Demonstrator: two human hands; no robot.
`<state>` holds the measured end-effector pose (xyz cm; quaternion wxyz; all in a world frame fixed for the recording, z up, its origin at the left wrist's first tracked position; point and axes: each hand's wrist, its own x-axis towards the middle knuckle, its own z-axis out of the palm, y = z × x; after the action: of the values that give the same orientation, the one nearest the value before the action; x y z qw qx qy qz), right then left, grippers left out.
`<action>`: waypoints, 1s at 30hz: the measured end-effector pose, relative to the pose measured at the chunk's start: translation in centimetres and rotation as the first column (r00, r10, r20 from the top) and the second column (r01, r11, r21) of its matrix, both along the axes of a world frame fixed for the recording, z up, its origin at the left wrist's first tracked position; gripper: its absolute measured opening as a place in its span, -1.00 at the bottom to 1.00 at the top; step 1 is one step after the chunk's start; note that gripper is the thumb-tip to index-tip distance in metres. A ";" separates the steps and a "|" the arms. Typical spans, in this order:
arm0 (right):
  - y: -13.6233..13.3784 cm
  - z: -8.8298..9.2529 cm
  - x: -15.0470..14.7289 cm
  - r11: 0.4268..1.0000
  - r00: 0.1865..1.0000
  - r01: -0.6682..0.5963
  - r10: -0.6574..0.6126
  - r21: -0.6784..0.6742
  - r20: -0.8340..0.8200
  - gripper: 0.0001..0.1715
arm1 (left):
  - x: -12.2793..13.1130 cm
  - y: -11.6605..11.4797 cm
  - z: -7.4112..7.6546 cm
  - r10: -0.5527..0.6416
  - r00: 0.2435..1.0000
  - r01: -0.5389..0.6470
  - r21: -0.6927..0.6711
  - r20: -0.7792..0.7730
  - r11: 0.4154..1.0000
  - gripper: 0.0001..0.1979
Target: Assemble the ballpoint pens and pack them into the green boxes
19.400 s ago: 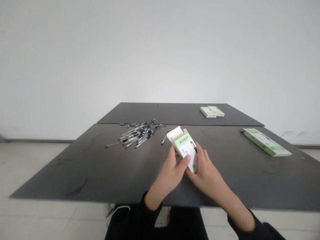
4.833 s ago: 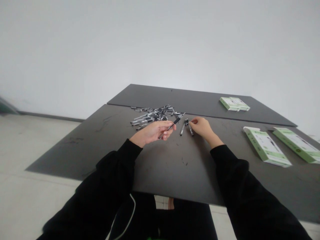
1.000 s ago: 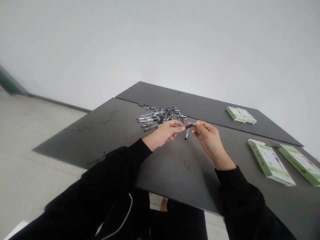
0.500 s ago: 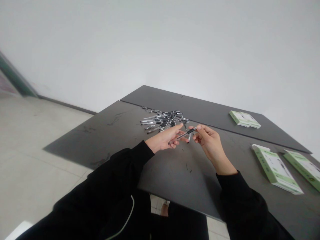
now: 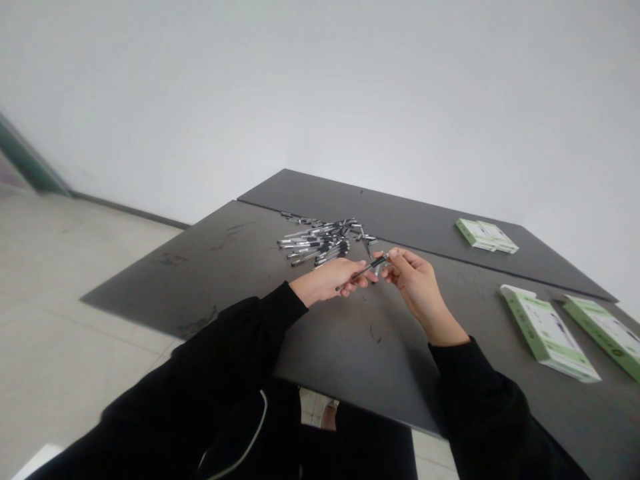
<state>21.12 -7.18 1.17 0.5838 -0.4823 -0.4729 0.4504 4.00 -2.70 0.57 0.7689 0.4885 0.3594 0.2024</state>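
Observation:
A clear-barrelled pen with a black grip (image 5: 379, 261) slants between my two hands above the table. My left hand (image 5: 333, 276) is closed around its lower part, thumb now lying along the barrel. The thumb and fingertips of my right hand (image 5: 414, 280) pinch the pen's upper end, just past the black grip. Whether a cap sits between those fingertips is too small to tell. Just beyond my left hand lies a loose pile of similar pens (image 5: 320, 240). A few stray pens reach toward the gap between my hands.
The dark table (image 5: 345, 347) has a seam running across it. Two green-and-white boxes (image 5: 550, 333) (image 5: 607, 333) lie at the right, the nearer one with its flap up. Further back are more green-and-white boxes (image 5: 487, 235). A white wall (image 5: 320, 87) stands behind the table.
My left thumb, raised before, has come down onto the pen, and the left fingers have closed around it. My right hand keeps its pinch. The view has shifted slightly.

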 end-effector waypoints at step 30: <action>0.4 -0.8 0.2 0.998 0.998 0.055 -0.056 -0.010 -0.041 -0.60 | 0.1 -0.5 0.6 0.169 0.986 -0.169 0.035 0.008 0.985 -0.81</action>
<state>21.31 -6.75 0.38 0.6035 -0.4887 -0.4451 0.4460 4.14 -3.23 1.13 0.7411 0.4693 0.3939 0.2745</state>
